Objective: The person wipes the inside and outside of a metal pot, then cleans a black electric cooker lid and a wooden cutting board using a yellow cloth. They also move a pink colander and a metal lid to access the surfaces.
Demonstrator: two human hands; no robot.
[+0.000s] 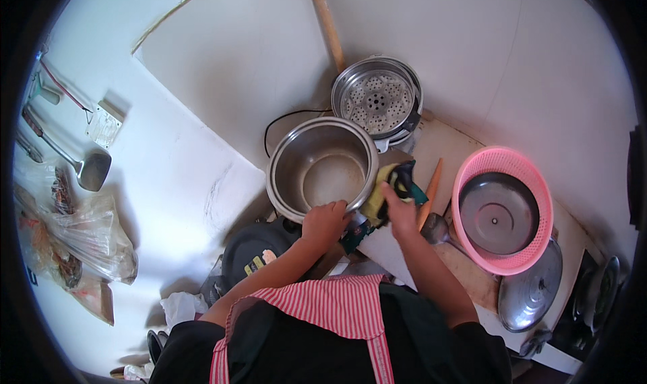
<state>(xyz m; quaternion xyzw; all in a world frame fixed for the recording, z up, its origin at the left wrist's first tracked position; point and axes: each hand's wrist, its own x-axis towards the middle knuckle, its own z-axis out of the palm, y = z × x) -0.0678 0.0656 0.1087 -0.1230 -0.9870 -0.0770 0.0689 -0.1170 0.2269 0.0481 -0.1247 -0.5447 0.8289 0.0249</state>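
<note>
A wide steel pot [333, 176] with nothing inside stands before me. My left hand [325, 223] grips its near rim, fingers over the edge. My right hand [403, 216] holds a yellow and dark patterned cloth [378, 199] against or close to the pot's right outer side; actual contact cannot be made out. Part of the cloth is hidden behind my fingers. Beyond the pot sits a steel steamer insert [376, 101] with a perforated bottom, partly overlapped by the pot's rim. Below my left hand is a dark round appliance lid [258, 250] bearing labels.
On the right a pink plastic basket [543, 207] holds a dark metal pan [498, 214]. A ladle [435, 228], an orange pointed object [433, 187] and a metal lid [530, 288] lie around it. A spatula [93, 169] and plastic bags [96, 227] hang on the left wall.
</note>
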